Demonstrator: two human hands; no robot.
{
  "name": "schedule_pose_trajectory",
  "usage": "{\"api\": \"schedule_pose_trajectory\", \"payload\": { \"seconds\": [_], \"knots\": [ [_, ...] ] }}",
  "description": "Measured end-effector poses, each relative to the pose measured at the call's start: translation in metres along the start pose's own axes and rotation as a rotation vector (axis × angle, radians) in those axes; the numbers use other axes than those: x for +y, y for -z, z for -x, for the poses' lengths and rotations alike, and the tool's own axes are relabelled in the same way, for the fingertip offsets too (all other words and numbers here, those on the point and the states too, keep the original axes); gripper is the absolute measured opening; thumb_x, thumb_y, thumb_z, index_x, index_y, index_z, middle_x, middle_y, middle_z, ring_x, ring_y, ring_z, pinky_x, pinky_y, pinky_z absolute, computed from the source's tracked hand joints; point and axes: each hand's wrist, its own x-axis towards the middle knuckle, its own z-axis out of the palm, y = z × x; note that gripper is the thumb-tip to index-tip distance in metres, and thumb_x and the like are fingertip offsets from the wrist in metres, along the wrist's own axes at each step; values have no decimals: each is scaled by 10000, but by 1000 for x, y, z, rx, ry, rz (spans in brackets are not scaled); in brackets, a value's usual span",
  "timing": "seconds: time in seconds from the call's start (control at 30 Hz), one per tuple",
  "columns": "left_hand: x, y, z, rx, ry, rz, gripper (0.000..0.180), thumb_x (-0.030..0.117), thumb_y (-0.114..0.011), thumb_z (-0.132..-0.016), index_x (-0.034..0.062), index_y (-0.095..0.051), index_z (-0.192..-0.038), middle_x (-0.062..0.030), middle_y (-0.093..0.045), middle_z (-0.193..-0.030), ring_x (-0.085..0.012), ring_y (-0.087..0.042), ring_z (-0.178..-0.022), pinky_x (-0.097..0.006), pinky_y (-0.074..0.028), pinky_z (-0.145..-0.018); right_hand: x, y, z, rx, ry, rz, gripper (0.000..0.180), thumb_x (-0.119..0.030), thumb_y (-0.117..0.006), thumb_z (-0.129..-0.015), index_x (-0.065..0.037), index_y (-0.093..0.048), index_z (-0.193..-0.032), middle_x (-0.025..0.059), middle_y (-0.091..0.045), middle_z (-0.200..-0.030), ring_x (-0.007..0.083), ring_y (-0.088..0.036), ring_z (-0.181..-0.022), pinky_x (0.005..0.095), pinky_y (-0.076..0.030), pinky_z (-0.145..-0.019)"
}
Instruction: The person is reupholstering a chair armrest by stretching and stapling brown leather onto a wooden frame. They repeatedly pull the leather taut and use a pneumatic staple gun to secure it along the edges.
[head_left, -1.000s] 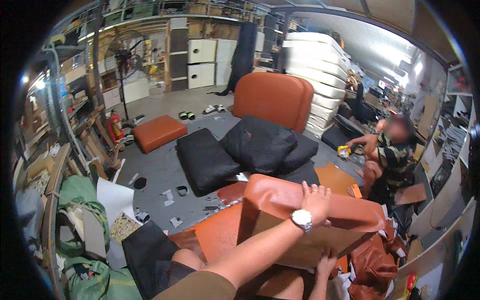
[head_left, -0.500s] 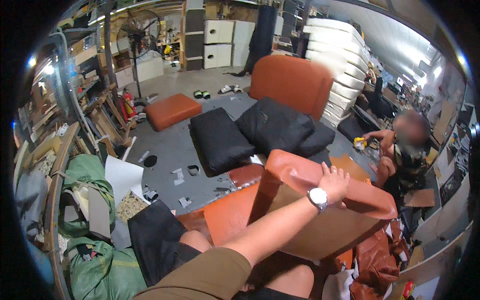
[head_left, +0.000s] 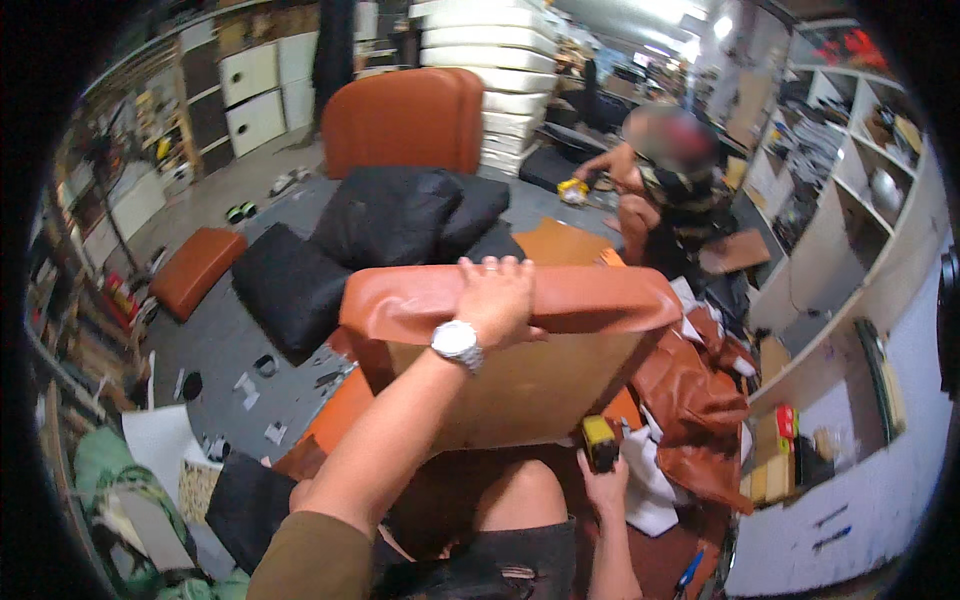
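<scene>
My left hand (head_left: 497,297), with a silver watch on the wrist, presses flat on the top edge of an orange leather-covered seat panel (head_left: 590,300) that stands upright in front of me, its bare wooden underside (head_left: 530,385) facing me. My right hand (head_left: 602,478) is low beside my knee, closed around a small yellow and black tool (head_left: 600,441) just under the panel's lower edge. Loose orange leather (head_left: 695,400) hangs in folds off the panel's right side.
Black cushions (head_left: 385,215) and an orange seat back (head_left: 405,118) lie on the grey floor beyond. An orange cushion (head_left: 195,270) sits at left. Another person (head_left: 665,190) crouches at the back right. Shelving (head_left: 850,200) runs along the right; white foam pads (head_left: 495,50) are stacked behind.
The view has swung right and closer. My left hand stays on the panel's top edge. My right hand with the yellow tool has come into view under the panel.
</scene>
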Motion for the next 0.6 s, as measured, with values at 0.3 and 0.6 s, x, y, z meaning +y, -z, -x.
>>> {"api": "schedule_pose_trajectory", "payload": {
  "seconds": [0.3,0.6],
  "knots": [
    [5,3,8,-26,-20,-33,1199,581,-944,-752,5,-400,-1651,-199,-515,-1574,-440,-511,-1452,-741,-369,-1186,-152,-42,-31,114,135,-443,244,-218,-840,-951,6,-779,-1024,103,-802,-943,183,-765,-861,367,-588,-820],
    [9,6,17,-3,-10,-8,1198,554,-973,-718,16,-433,-1642,-199,-556,-1548,-448,-516,-1466,-761,-360,-1184,-112,-61,-24,103,154,-467,310,-241,-841,-942,4,-752,-1111,129,-790,-967,233,-763,-866,384,-593,-820]
  ]
}}
